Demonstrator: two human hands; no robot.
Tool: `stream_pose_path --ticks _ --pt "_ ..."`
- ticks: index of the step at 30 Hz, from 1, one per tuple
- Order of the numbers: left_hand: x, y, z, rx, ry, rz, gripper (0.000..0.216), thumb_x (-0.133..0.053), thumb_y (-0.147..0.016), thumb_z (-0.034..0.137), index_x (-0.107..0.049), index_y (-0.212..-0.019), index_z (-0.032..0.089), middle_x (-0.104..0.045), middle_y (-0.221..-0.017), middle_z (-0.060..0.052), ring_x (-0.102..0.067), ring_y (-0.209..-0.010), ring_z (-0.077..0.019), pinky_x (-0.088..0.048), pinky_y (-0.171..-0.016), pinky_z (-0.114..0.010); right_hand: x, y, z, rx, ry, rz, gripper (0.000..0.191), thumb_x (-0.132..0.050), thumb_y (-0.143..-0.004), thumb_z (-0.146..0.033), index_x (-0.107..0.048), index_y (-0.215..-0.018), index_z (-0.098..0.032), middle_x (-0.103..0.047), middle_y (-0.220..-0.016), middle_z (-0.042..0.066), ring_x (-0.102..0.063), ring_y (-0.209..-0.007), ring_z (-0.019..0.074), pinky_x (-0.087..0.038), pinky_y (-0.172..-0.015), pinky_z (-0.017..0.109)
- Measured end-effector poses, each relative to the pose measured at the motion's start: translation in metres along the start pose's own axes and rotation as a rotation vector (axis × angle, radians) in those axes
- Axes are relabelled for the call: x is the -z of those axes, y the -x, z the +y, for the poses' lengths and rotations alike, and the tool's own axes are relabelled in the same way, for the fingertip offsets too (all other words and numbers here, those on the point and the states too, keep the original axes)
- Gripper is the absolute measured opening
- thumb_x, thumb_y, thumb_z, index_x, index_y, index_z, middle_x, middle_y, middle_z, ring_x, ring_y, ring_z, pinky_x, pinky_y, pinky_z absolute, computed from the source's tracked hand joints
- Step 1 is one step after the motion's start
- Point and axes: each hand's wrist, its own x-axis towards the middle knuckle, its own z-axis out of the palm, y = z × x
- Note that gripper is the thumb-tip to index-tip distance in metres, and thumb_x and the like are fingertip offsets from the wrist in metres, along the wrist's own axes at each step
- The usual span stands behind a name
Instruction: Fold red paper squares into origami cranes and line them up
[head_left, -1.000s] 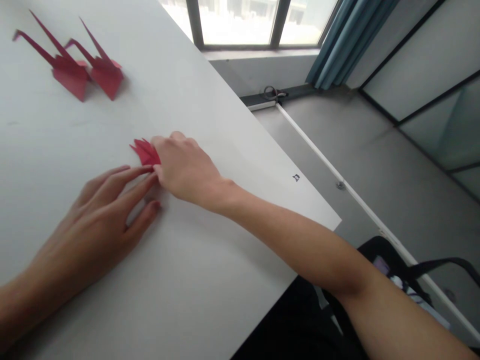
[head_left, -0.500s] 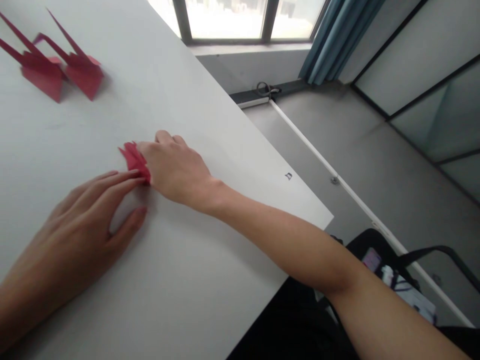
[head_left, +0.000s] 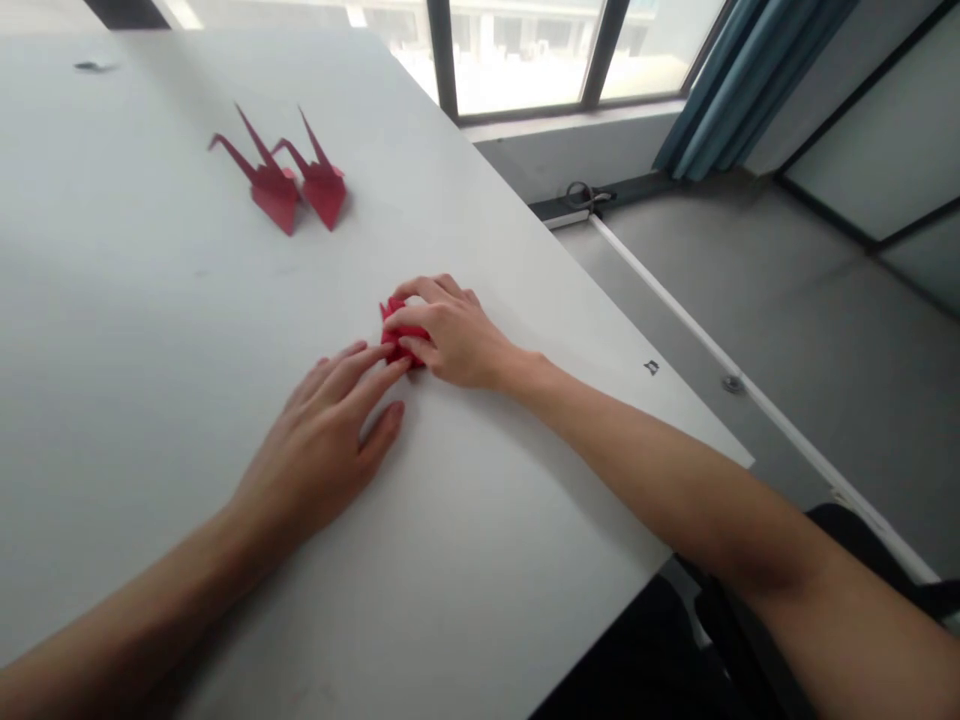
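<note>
A small piece of folded red origami paper (head_left: 390, 338) lies on the white table (head_left: 480, 520), largely covered by my fingers. My left hand (head_left: 326, 430) rests palm down, its fingers stretched and their tips touching the paper's near left edge, the thumb apart. From the other side, my right hand (head_left: 454, 335) bends over the paper, fingers curled on it. Farther back stand two finished red paper cranes, a left crane (head_left: 275, 198) and a right crane (head_left: 325, 193), side by side with long thin points raised.
The table's right edge runs diagonally, with a small dark mark (head_left: 652, 368) close to it. Beyond are a window (head_left: 525, 60), a blue curtain (head_left: 739, 85) and a white floor strip (head_left: 675, 310). A small blurred object (head_left: 96, 66) lies at the far left.
The view has swung left, so hands and cranes appear farther right. My right hand's fingers have loosened and spread more over the paper; my left fingertips remain at its edge.
</note>
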Motion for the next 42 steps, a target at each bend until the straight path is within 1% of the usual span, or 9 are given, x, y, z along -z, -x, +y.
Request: stream_pose_path --ticks 6,10,15,20,22,26,28,34,42 --pt "0.0022 0.0016 0.0057 0.047 -0.022 -0.019 0.054 -0.040 -0.097 0.034 -0.032 -0.150 0.024 -0.039 -0.156 -0.005 -0.025 -0.149 -0.0295 -0.022 -0.120 -0.054 -0.0051 0.0006 -0.0045 -0.007 0.000 0.044 0.024 -0.051 -0.098 -0.030 -0.071 -0.111 -0.028 -0.052 -0.137 0.006 -0.037 -0.131 0.0291 -0.035 -0.104 0.050" --pt "0.0028 0.0028 0.0058 0.043 -0.033 -0.011 0.057 -0.041 -0.097 0.036 -0.030 -0.152 0.027 -0.034 -0.159 -0.005 -0.020 -0.151 -0.0297 -0.022 -0.120 -0.054 -0.0057 0.0023 -0.0053 0.015 0.045 0.024 0.028 -0.047 -0.100 -0.031 -0.070 -0.116 -0.032 -0.048 -0.143 0.005 -0.034 -0.133 0.0285 -0.034 -0.104 0.050" --pt "0.0006 0.0041 0.0031 0.030 -0.051 -0.007 0.057 -0.041 -0.098 0.037 -0.030 -0.152 0.024 -0.036 -0.158 -0.007 -0.025 -0.149 -0.0292 -0.022 -0.121 -0.053 -0.0055 0.0032 -0.0064 0.028 0.063 0.020 0.031 -0.045 -0.101 -0.028 -0.067 -0.121 -0.031 -0.048 -0.145 0.005 -0.036 -0.133 0.0280 -0.034 -0.105 0.049" --pt "0.0016 0.0040 0.0047 0.045 -0.075 -0.042 0.056 -0.040 -0.100 0.038 -0.030 -0.152 0.022 -0.035 -0.159 -0.006 -0.026 -0.149 -0.0267 -0.021 -0.122 -0.050 -0.0065 0.0027 -0.0064 -0.067 0.010 0.106 0.046 -0.056 -0.094 -0.024 -0.051 -0.140 -0.022 -0.051 -0.142 0.012 -0.037 -0.132 0.0285 -0.035 -0.106 0.048" --pt "0.0028 0.0041 0.0059 0.051 -0.085 -0.054 0.055 -0.039 -0.100 0.037 -0.031 -0.152 0.022 -0.036 -0.158 -0.006 -0.025 -0.149 -0.0262 -0.021 -0.122 -0.049 -0.0073 0.0023 -0.0056 -0.113 -0.007 0.153 0.046 -0.061 -0.091 -0.024 -0.053 -0.137 -0.019 -0.055 -0.136 0.013 -0.041 -0.128 0.0284 -0.037 -0.105 0.046" --pt "0.0042 0.0049 0.0070 0.040 -0.104 -0.046 0.056 -0.039 -0.100 0.038 -0.030 -0.153 0.022 -0.034 -0.159 -0.006 -0.024 -0.149 -0.0273 -0.021 -0.122 -0.050 -0.0084 0.0025 -0.0051 -0.112 -0.016 0.177 0.021 -0.059 -0.092 -0.024 -0.068 -0.111 -0.021 -0.059 -0.127 0.010 -0.046 -0.122 0.0273 -0.040 -0.103 0.044" --pt "0.0045 0.0049 0.0067 0.034 -0.105 -0.036 0.056 -0.040 -0.100 0.039 -0.032 -0.153 0.022 -0.032 -0.160 -0.007 -0.024 -0.149 -0.0286 -0.023 -0.121 -0.050 -0.0083 0.0031 -0.0058 -0.103 -0.020 0.177 0.020 -0.055 -0.093 -0.022 -0.070 -0.106 -0.022 -0.059 -0.128 0.009 -0.047 -0.122 0.0267 -0.040 -0.102 0.044" --pt "0.0056 0.0043 0.0060 0.037 -0.093 -0.031 0.056 -0.044 -0.098 0.037 -0.036 -0.151 0.020 -0.041 -0.154 -0.008 -0.032 -0.144 -0.0292 -0.026 -0.120 -0.050 -0.0078 0.0048 -0.0066 -0.091 -0.013 0.150 0.025 -0.061 -0.090 -0.025 -0.069 -0.114 -0.023 -0.058 -0.130 0.010 -0.045 -0.125 0.0282 -0.040 -0.103 0.046" --pt "0.0078 0.0033 0.0071 0.040 -0.081 -0.032 0.055 -0.046 -0.097 0.037 -0.039 -0.150 0.022 -0.045 -0.152 -0.006 -0.034 -0.143 -0.0295 -0.028 -0.119 -0.050 -0.0095 0.0046 -0.0097 -0.187 0.032 0.212 0.046 -0.068 -0.086 -0.028 -0.058 -0.131 -0.022 -0.059 -0.128 0.011 -0.046 -0.122 0.0302 -0.040 -0.102 0.047"
